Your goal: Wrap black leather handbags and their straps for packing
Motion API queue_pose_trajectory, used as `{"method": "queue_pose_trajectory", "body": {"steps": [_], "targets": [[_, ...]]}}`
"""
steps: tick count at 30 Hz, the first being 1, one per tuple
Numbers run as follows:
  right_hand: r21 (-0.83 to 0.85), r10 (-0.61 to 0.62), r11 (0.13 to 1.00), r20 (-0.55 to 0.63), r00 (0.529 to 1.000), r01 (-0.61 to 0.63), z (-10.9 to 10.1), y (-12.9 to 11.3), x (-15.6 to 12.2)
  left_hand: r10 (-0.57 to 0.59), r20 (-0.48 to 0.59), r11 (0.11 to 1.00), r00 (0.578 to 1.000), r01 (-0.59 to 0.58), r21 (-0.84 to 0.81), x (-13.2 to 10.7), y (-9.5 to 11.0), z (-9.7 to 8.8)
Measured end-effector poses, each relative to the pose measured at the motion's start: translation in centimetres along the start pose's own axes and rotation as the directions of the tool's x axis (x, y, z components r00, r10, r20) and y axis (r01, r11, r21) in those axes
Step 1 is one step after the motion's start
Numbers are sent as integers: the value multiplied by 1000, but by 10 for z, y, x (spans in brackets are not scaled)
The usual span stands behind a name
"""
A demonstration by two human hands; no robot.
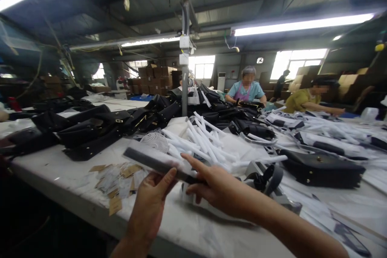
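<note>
Watching through the head view, I see the dark strip slanting across the centre of the frame, above the table, with a blurred pale layer along its upper side. The left hand, low and left of centre, is closed to a pinch, thumb on top of the strip, fingers tucked below. The right hand, right of centre, is half open: its forefinger points out leftward, the others curl by the strip's lower end, and whether they grip it I cannot tell.

What worries me is the long free end reaching left. It could tip or twist if the left thumb eased off, and the pale layer, if loose, could slide or crease. Left of centre lie the tags, loosely heaped; a low sweep could scatter them toward the table's front edge. The white rolls mid-frame are piled crosswise and might tumble if knocked. Toward the right, the strap loop sits just beyond the right forearm and could snag it.
</note>
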State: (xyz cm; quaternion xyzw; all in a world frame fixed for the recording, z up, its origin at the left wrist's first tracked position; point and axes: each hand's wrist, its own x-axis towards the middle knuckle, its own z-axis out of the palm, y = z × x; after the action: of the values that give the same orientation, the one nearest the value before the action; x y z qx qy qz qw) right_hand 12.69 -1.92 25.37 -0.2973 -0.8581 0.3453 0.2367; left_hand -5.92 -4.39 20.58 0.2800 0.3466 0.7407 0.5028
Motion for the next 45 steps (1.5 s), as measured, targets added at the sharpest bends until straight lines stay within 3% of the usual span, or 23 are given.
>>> {"method": "queue_pose_trajectory", "body": {"steps": [3, 5, 7, 10, 12, 15, 19, 21, 26, 29, 34, 38, 42, 45], "targets": [[-168, 10, 985, -99, 995, -26, -21, -16, 1, 139, -127, 988, 982, -146, -50, 23, 30, 5], [-217, -3, 976, -144, 990, -28, -34, -27, 8, 164, -132, 983, 978, -173, -61, 32, 43, 11], [-211, -10, 978, -55, 998, -2, -50, -39, 23, 171, -70, 980, 983, -177, -92, 36, 47, 21], [-70, -17, 997, 187, 982, 30, -74, -51, 49, 171, 62, 977, 983, -162, -139, 37, 45, 44], [48, -20, 999, 213, 977, 9, -86, -51, 61, 156, 155, 982, 975, -137, -130, 38, 40, 58], [64, 40, 997, 66, 997, -44, -91, -40, 67, 112, 284, 993, 952, -96, -70, 41, 28, 75], [-334, -16, 940, -239, 971, -67, -84, -26, 63, 47, 388, 998, 920, -55, 10, 41, 9, 88], [-432, -72, 899, -300, 951, -68, -82, -23, 61, 9, 405, 999, 914, -28, 39, 42, 3, 90], [-419, -117, 908, -246, 962, 3, -92, -21, 58, -128, 353, 992, 927, 124, 36, 53, 12, 83], [-305, -58, 952, -248, 967, -21, -105, -17, 56, -202, 284, 973, 937, 225, -48, 68, 25, 80], [-137, -8, 990, -188, 982, -18, -123, -10, 49, -152, 180, 963, 972, 187, -194, 95, 42, 80], [-291, -57, 956, -279, 959, -28, -128, -16, 46, -49, 158, 964, 986, 88, -250, 101, 54, 96], [-459, -192, 888, -318, 929, 26, -132, -32, 50, 6, 258, 973, 966, 54, -224, 90, 58, 125], [-350, -124, 937, -342, 931, -4, -135, -39, 50, 0, 349, 985, 937, 61, -163, 83, 55, 143]]}}
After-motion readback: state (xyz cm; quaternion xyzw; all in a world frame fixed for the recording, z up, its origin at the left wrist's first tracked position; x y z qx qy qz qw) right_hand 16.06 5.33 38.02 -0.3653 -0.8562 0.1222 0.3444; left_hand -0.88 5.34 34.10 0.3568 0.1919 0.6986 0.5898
